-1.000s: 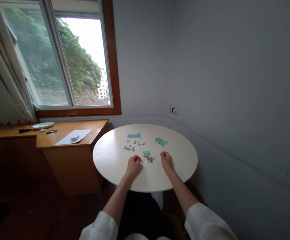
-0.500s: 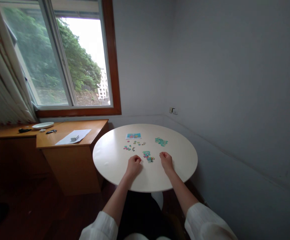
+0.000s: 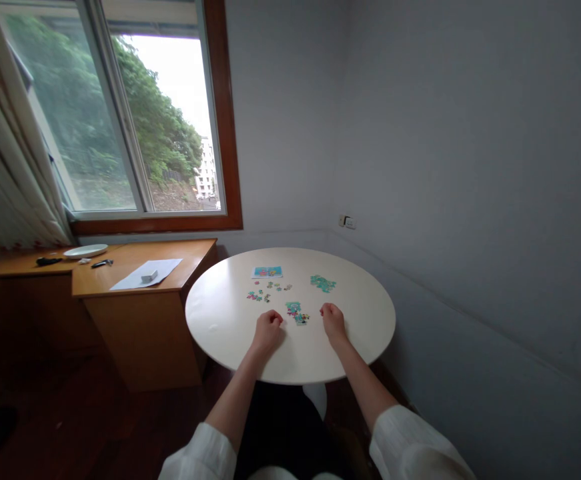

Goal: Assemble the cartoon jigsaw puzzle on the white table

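- Your left hand (image 3: 269, 325) and right hand (image 3: 333, 321) curl inward; how closed each grip is, or on what, I can't tell;
- puzzle section (image 3: 300, 318) lies between them on the counter (image 3: 223, 313);
- fitting seems partway; next needs a fine pinch.

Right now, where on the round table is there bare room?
Bare: left, between the loose pieces and the table rim; right, between the green pile and rim; near, between the middle cluster and rim. Crowded: below the picture card, where loose pieces scatter, and between left hand and right hand.
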Motion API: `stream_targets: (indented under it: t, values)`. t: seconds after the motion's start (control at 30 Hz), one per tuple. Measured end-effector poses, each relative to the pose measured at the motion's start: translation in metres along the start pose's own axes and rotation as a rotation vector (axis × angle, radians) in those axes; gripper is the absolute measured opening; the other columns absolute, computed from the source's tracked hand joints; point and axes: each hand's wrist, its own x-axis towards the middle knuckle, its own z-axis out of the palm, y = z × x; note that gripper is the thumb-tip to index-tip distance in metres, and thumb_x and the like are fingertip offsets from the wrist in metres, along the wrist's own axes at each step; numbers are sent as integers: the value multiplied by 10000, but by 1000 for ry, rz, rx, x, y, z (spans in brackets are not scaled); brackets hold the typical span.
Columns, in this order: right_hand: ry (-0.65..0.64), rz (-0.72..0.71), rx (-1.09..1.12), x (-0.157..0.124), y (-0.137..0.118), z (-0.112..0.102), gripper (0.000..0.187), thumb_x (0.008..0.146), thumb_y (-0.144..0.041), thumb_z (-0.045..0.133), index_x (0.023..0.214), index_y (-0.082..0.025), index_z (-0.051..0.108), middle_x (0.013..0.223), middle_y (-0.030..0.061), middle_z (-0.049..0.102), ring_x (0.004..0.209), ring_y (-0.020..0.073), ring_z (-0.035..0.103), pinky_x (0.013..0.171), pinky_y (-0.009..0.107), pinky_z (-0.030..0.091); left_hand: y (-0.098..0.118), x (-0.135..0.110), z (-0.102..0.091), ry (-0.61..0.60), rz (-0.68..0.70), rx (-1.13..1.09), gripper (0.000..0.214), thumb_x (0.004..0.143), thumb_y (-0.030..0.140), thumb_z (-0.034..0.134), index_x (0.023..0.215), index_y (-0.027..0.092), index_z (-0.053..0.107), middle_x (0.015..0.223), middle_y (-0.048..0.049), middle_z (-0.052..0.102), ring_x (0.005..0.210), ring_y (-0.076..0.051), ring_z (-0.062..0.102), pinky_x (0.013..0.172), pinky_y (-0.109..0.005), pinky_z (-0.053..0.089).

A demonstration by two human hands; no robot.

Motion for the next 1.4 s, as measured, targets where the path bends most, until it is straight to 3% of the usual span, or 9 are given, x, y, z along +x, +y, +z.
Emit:
stream_targets:
  t: [0.83, 1.2, 1.4]
  values:
    - [-7, -17, 112, -1, 1, 3, 172, 539, -343, 526, 570, -174, 506, 509, -43, 477, 499, 101, 383, 481, 224, 303, 2, -1, -1, 6, -18, 4, 181, 617, 69, 406, 560, 146, 559, 526, 2, 540, 543, -116, 466, 529, -219, 323]
    - [-4, -13, 65, -1, 0, 0, 184, 581, -346, 477, 498, -182, 492, 482, -25, 483, 510, 121, 411, 501, 241, 316, -3, 1, 0, -4, -5, 3, 190, 611, 77, 394, 556, 146, 562, 527, -2, 540, 539, -119, 469, 536, -231, 321]
    - [-17, -1, 13, -3, -3, 0, 167, 599, -348, 433, 523, -202, 459, 468, -41, 414, 487, 120, 362, 473, 247, 276, -3, 1, 0, -6, 5, 5, 189, 615, 76, 393, 562, 146, 561, 530, -4, 543, 537, -120, 471, 541, -236, 326]
